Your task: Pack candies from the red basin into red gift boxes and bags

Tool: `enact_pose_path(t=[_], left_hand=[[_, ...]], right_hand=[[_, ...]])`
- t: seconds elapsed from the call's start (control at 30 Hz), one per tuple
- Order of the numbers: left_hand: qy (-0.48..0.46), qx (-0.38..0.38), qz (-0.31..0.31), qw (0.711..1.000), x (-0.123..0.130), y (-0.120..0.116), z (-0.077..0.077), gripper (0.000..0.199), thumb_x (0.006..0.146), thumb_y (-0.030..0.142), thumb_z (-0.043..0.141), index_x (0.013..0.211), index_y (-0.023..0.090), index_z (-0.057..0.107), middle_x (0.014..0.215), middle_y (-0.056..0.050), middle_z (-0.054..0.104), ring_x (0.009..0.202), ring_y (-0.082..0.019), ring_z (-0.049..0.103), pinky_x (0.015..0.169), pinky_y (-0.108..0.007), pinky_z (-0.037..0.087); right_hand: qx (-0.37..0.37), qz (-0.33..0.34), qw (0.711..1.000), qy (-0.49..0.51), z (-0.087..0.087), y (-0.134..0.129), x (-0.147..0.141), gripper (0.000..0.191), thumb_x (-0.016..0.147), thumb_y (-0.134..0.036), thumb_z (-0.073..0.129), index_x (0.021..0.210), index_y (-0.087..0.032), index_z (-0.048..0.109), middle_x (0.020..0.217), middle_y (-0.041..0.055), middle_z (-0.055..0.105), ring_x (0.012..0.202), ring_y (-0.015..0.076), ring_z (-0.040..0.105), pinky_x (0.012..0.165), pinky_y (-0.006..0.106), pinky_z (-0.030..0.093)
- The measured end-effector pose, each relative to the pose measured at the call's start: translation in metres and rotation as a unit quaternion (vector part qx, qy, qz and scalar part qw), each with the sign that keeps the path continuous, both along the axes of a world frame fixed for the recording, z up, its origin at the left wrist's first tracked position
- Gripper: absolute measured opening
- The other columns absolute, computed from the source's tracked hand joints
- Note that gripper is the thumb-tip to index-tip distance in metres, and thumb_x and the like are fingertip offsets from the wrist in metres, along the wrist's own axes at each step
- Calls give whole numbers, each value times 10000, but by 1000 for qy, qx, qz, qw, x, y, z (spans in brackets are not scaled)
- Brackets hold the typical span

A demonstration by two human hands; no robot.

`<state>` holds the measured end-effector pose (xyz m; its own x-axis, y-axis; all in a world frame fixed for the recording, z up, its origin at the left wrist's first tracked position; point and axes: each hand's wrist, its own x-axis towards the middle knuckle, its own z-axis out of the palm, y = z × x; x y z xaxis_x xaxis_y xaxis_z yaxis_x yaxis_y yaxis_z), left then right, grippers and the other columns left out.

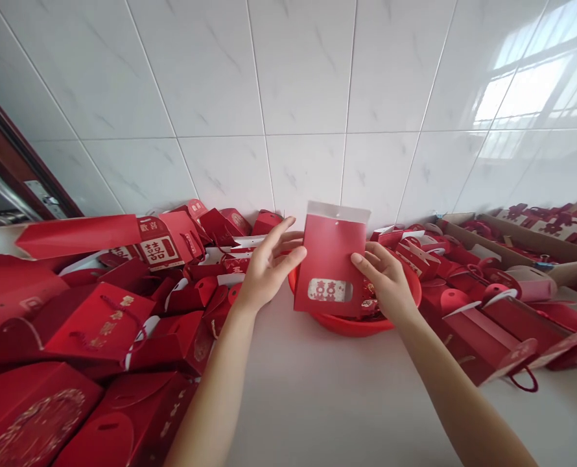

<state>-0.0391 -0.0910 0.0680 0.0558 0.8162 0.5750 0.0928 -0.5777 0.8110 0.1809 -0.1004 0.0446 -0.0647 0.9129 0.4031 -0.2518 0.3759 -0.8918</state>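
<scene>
In the head view, a flat red card packet (334, 250) is held upright at the centre. It has a pale clear strip with a small hanging hole on top and a window showing a red double-happiness character. My right hand (388, 275) grips its right side, thumb on the front and fingers behind. At the left edge my left hand (271, 263) pinches lightly, thumb on the rim, with the index finger stretched away. Behind and below the packet stands a red plastic basin (354, 327); small red wrapped items inside it are partly hidden.
Many red gift boxes (101, 324) with cord handles pile up on the left. More red boxes (483, 331) lie on the right, beside an open cardboard carton (522, 243). A white tiled wall (308, 78) rises behind the pale table (317, 402).
</scene>
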Motion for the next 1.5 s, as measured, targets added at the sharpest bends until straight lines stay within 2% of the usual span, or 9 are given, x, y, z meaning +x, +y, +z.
enact_pose_path(t=[0.1, 0.23, 0.47, 0.73, 0.87, 1.0, 1.13, 1.3, 1.5], left_hand=[[32, -55, -47, 997, 2, -1, -2, 777, 857, 448, 730, 1535, 276, 391, 1381, -122, 628, 1284, -282, 600, 1047, -422, 530], [68, -91, -61, 992, 5, 0, -6, 765, 871, 463, 711, 1529, 253, 383, 1429, -130, 579, 1357, -296, 536, 1105, -437, 487], [83, -75, -52, 992, 6, -3, -4, 655, 875, 514, 695, 1433, 255, 470, 1388, -112, 589, 1324, -285, 546, 1081, -416, 496], [79, -65, -75, 992, -2, -8, 2, 707, 840, 439, 734, 1456, 263, 434, 1296, -99, 625, 1233, -274, 602, 1055, -419, 500], [25, -30, -23, 999, -5, -9, 4, 639, 857, 473, 716, 1418, 265, 493, 1282, -92, 652, 1210, -276, 614, 973, -382, 535], [41, -7, 19, 999, -9, -11, 6, 487, 867, 464, 717, 1293, 253, 612, 1230, -90, 700, 1069, -263, 675, 858, -360, 563], [40, 0, 26, 999, -9, -13, 7, 402, 842, 449, 743, 1159, 212, 674, 1119, -94, 735, 916, -237, 701, 761, -340, 578], [50, 7, 34, 998, -6, -15, 9, 344, 803, 440, 774, 1045, 202, 720, 951, -64, 736, 785, -202, 683, 650, -295, 565], [49, -5, 5, 999, -5, -19, 11, 364, 814, 430, 773, 1092, 203, 714, 935, -59, 755, 768, -197, 703, 654, -285, 575]], right_hand=[[14, -55, 998, 42, 0, 7, 8, 329, 781, -487, 816, 980, -261, 684, 1021, 24, 774, 951, 237, 728, 841, 359, 602], [2, -65, 996, 61, 1, 12, 15, 356, 739, -477, 846, 961, -252, 683, 992, 20, 778, 905, 235, 733, 798, 353, 607], [-28, -15, 996, 85, -3, 13, 10, 382, 742, -491, 839, 1001, -260, 677, 1050, 30, 778, 952, 256, 735, 794, 353, 607], [24, 27, 999, 37, -2, 8, 11, 319, 843, -461, 771, 1089, -280, 677, 1180, 32, 750, 1092, 243, 704, 940, 365, 577], [10, 102, 994, -38, 5, -3, 5, 309, 850, -444, 770, 1075, -256, 670, 1139, 51, 755, 1058, 251, 715, 937, 398, 590], [3, 156, 985, -77, 7, -10, 0, 323, 855, -412, 770, 1104, -255, 636, 1180, 68, 735, 1102, 262, 698, 875, 388, 618], [15, 142, 988, -53, 3, -10, -1, 446, 878, -406, 749, 1271, -308, 563, 1222, 63, 715, 1121, 250, 689, 867, 378, 616], [33, 101, 994, -19, 2, -11, -1, 514, 859, -417, 763, 1310, -318, 537, 1081, 50, 727, 981, 232, 710, 788, 358, 610], [43, 82, 995, -29, 8, -18, -2, 514, 880, -459, 728, 1340, -331, 537, 1030, 49, 725, 871, 226, 707, 716, 356, 601]])
